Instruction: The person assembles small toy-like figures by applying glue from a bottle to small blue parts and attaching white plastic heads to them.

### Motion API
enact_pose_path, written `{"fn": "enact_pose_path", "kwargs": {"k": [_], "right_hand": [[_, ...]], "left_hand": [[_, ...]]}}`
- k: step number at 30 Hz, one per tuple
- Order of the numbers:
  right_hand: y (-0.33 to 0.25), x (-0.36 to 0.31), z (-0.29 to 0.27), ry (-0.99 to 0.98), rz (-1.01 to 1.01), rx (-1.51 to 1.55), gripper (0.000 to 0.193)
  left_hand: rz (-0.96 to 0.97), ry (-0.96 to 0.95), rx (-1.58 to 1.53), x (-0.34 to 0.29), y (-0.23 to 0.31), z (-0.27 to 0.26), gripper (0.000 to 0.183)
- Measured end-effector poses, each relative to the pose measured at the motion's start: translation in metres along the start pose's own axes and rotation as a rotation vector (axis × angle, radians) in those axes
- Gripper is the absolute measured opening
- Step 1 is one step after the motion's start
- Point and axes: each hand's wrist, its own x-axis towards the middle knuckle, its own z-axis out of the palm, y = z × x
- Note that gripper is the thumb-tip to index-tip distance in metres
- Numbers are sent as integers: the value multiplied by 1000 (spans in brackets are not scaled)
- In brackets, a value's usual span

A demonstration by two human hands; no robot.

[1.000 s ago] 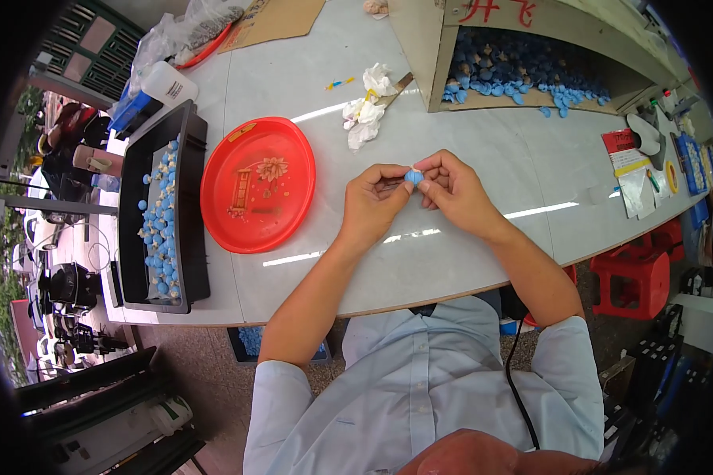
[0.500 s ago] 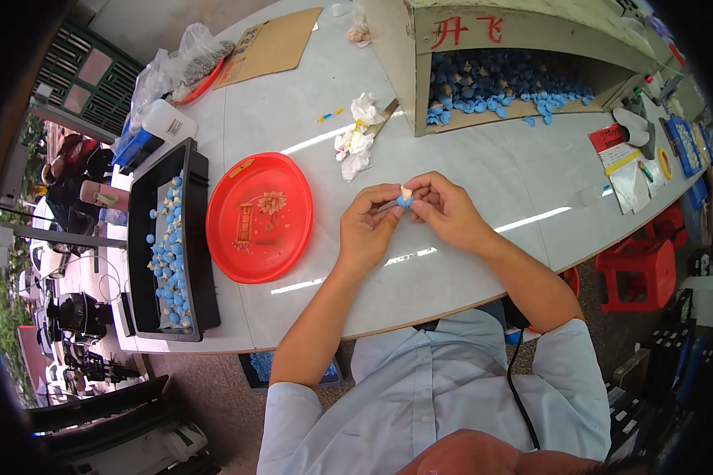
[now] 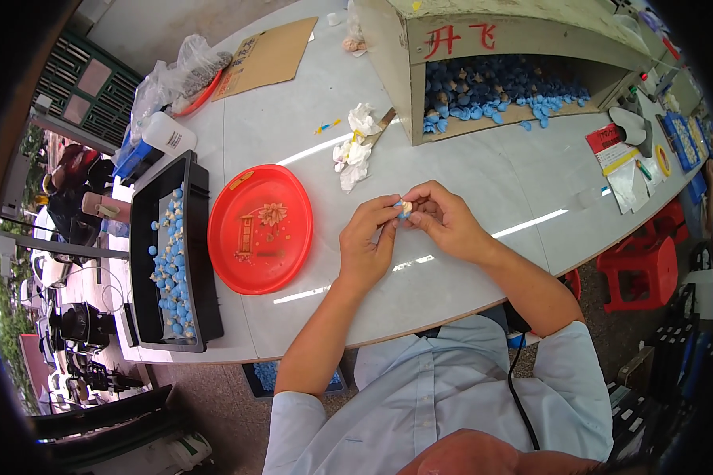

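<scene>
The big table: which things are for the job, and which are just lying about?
Probably for the job:
held blue-and-cream piece
black tray of similar pieces
pale box of loose blue pieces

Probably just lying about:
crumpled white tissues
flat brown cardboard
white container

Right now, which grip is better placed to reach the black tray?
Left grip, I'd say: it's nearer the tray, with only the red plate between. Right grip sits farther over; both hold the blue piece.
</scene>
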Motion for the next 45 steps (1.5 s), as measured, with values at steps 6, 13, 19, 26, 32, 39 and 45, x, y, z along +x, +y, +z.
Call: {"fn": "enact_pose_path", "kwargs": {"k": [6,13,19,26,32,39,45], "right_hand": [[-3,1,-2,-2,88,75,20],[-14,6,-9,-26,261,190,17],[-17,3,-9,0,341,164,20],[-12,2,-2,-7,261,71,24],[-13,4,-4,6,306,92,20],[-10,3,-2,41,303,45,18],[-4,3,3,104,302,11,14]], "left_hand": [[45,-34,67,0,-1,-2,28],[-12,-23,5,1,-1,1,28],[-546,-47,-547,8,1,-4,22],[-736,-69,-656,3,-3,-7,26],[-723,-75,-635,3,-1,-7,25],[-728,-79,-558,6,1,-5,22],[-678,-31,-492,2,0,4,21]]}}
